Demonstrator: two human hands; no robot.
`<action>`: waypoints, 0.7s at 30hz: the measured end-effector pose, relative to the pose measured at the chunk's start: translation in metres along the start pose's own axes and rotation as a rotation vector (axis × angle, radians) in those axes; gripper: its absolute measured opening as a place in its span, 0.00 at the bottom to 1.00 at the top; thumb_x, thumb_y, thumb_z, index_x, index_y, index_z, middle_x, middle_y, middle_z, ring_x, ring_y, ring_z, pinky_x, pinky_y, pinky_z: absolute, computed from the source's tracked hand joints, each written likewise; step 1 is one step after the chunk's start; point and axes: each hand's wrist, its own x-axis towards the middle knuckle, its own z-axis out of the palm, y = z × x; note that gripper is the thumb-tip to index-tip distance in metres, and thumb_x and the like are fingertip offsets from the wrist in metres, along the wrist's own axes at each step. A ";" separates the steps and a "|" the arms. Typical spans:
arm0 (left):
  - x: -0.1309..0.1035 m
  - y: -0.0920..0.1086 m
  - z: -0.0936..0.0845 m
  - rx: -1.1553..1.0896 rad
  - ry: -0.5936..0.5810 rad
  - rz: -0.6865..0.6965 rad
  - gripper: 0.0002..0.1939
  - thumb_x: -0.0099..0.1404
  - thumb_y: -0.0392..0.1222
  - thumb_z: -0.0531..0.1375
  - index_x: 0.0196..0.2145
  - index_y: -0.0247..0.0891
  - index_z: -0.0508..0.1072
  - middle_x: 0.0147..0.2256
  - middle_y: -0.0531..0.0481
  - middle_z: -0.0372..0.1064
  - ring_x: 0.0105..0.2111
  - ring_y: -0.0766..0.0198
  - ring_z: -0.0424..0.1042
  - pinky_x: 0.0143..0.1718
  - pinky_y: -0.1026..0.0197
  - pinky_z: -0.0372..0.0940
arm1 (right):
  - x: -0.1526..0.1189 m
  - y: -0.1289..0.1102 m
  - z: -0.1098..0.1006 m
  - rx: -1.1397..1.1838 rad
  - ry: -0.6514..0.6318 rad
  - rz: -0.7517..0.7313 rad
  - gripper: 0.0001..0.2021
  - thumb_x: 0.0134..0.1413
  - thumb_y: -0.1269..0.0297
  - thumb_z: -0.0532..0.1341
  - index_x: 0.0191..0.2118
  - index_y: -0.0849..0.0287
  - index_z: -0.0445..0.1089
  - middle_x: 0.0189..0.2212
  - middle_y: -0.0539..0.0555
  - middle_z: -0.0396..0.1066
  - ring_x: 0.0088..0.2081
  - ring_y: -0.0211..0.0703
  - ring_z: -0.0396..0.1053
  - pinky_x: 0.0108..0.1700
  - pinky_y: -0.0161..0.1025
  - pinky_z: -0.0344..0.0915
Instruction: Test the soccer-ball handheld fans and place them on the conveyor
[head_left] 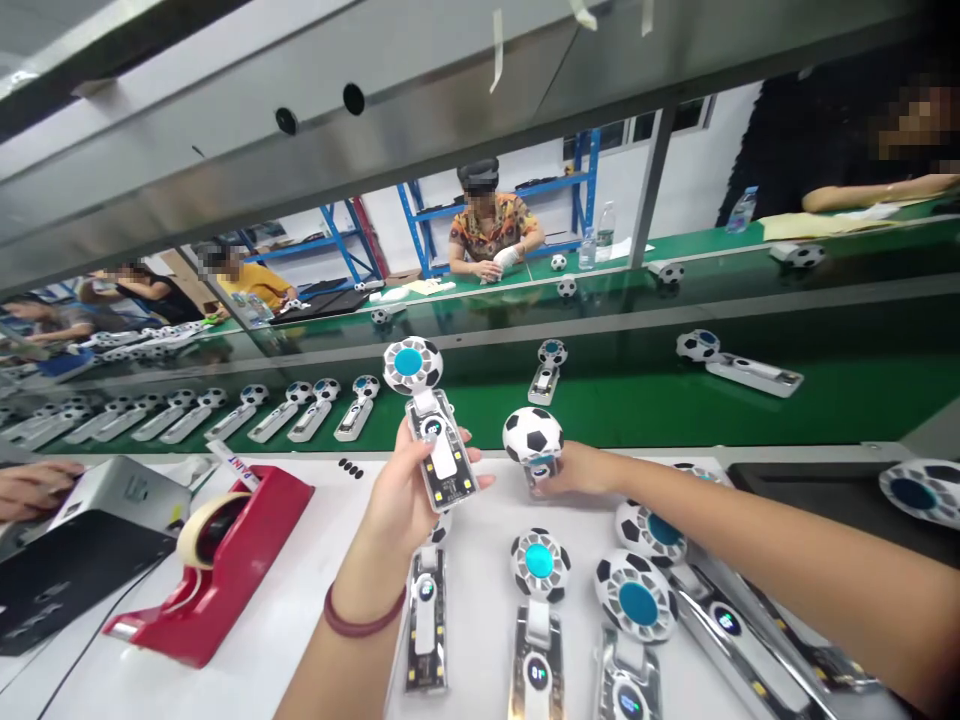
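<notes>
Near the middle of the frame we see the left hand [401,488] holding a ball-headed fan [448,462] upright and slightly tilted, its clear front and blue hub facing us. The thumb lies across the front and the fingertips show past the right edge – the hand is clamped on the handle. Just right of centre, the right hand [581,468] grips a second fan [532,433] just under its ball, the patterned back of the head turned up; we cannot make out all of those fingers.

Below the hands, at bottom centre and lower right, we find more fans [539,563] lying on the white table [300,620], several with lit displays. At lower left stands a red tape dispenser [255,560] – with small black ovals [351,469] above and right of it – and at the left edge another person's hand [37,488] is beside a grey box [127,495]. Across the middle we see a green belt [480,400] bearing further fans.
</notes>
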 end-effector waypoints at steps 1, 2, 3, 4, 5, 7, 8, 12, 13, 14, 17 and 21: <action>-0.002 0.000 0.003 0.021 -0.016 0.013 0.22 0.56 0.35 0.55 0.48 0.45 0.56 0.36 0.48 0.69 0.32 0.55 0.72 0.31 0.47 0.69 | -0.001 0.000 -0.001 0.031 -0.002 0.004 0.18 0.38 0.66 0.65 0.40 0.63 0.66 0.34 0.55 0.70 0.40 0.51 0.67 0.45 0.47 0.62; -0.003 -0.001 0.007 0.034 -0.041 0.029 0.22 0.57 0.35 0.55 0.49 0.45 0.55 0.36 0.47 0.68 0.31 0.56 0.72 0.30 0.50 0.69 | -0.003 -0.003 -0.002 0.097 0.015 -0.011 0.18 0.39 0.66 0.65 0.39 0.63 0.65 0.34 0.55 0.70 0.40 0.51 0.67 0.45 0.47 0.62; -0.004 -0.002 0.011 0.041 -0.073 0.048 0.22 0.57 0.35 0.55 0.49 0.45 0.55 0.37 0.47 0.67 0.29 0.58 0.71 0.28 0.53 0.68 | -0.006 -0.007 -0.003 0.192 0.046 -0.034 0.18 0.39 0.66 0.64 0.40 0.62 0.63 0.36 0.56 0.69 0.41 0.50 0.67 0.45 0.47 0.62; -0.005 -0.004 0.015 0.042 -0.104 0.068 0.23 0.56 0.35 0.55 0.49 0.45 0.55 0.37 0.48 0.67 0.28 0.60 0.70 0.26 0.55 0.68 | -0.011 -0.013 -0.004 0.303 0.088 -0.063 0.20 0.40 0.65 0.64 0.42 0.61 0.60 0.37 0.56 0.69 0.41 0.50 0.68 0.44 0.47 0.63; -0.007 -0.006 0.019 0.038 -0.132 0.088 0.24 0.56 0.36 0.56 0.49 0.46 0.55 0.36 0.48 0.66 0.27 0.61 0.69 0.25 0.57 0.67 | -0.017 -0.021 -0.005 0.411 0.143 -0.095 0.22 0.41 0.65 0.63 0.44 0.60 0.57 0.39 0.56 0.68 0.41 0.49 0.68 0.43 0.47 0.64; -0.010 -0.010 0.029 0.025 -0.170 0.113 0.27 0.54 0.36 0.59 0.49 0.47 0.54 0.36 0.50 0.64 0.27 0.63 0.68 0.25 0.59 0.65 | -0.034 -0.036 -0.004 0.579 0.274 -0.151 0.25 0.43 0.65 0.63 0.47 0.56 0.52 0.39 0.54 0.66 0.37 0.45 0.70 0.40 0.47 0.66; -0.013 -0.011 0.034 0.021 -0.180 0.115 0.29 0.52 0.36 0.60 0.49 0.48 0.54 0.37 0.50 0.64 0.27 0.63 0.68 0.25 0.59 0.65 | -0.043 -0.044 -0.003 0.631 0.324 -0.173 0.26 0.44 0.65 0.63 0.48 0.54 0.50 0.39 0.53 0.66 0.35 0.43 0.70 0.39 0.46 0.67; -0.025 -0.016 0.047 0.013 -0.230 0.087 0.30 0.51 0.38 0.62 0.49 0.51 0.55 0.38 0.50 0.63 0.28 0.62 0.67 0.25 0.59 0.65 | -0.079 -0.061 0.008 0.821 0.385 -0.274 0.22 0.46 0.63 0.61 0.46 0.52 0.51 0.33 0.50 0.65 0.31 0.39 0.68 0.33 0.42 0.67; -0.028 -0.016 0.049 0.015 -0.240 0.077 0.29 0.51 0.38 0.62 0.49 0.51 0.55 0.39 0.49 0.63 0.28 0.62 0.67 0.25 0.59 0.65 | -0.086 -0.062 0.011 0.861 0.379 -0.305 0.22 0.47 0.62 0.61 0.46 0.52 0.51 0.33 0.50 0.66 0.30 0.39 0.67 0.31 0.41 0.66; -0.030 -0.017 0.050 0.015 -0.248 0.066 0.29 0.51 0.38 0.62 0.48 0.51 0.56 0.39 0.49 0.63 0.28 0.61 0.67 0.25 0.58 0.65 | -0.091 -0.062 0.013 0.890 0.372 -0.333 0.22 0.47 0.61 0.61 0.46 0.52 0.51 0.33 0.50 0.66 0.30 0.39 0.67 0.31 0.41 0.66; -0.034 -0.018 0.052 0.025 -0.249 0.046 0.26 0.51 0.39 0.62 0.47 0.50 0.58 0.40 0.48 0.63 0.27 0.61 0.67 0.25 0.57 0.64 | -0.101 -0.060 0.015 0.940 0.344 -0.390 0.21 0.46 0.61 0.62 0.44 0.53 0.51 0.33 0.50 0.66 0.30 0.39 0.67 0.30 0.40 0.65; -0.037 -0.019 0.056 0.047 -0.227 0.054 0.27 0.52 0.39 0.61 0.48 0.51 0.57 0.39 0.47 0.62 0.26 0.61 0.66 0.24 0.57 0.64 | -0.106 -0.060 0.013 1.024 0.313 -0.314 0.20 0.44 0.64 0.62 0.41 0.54 0.52 0.31 0.49 0.66 0.27 0.37 0.67 0.27 0.36 0.63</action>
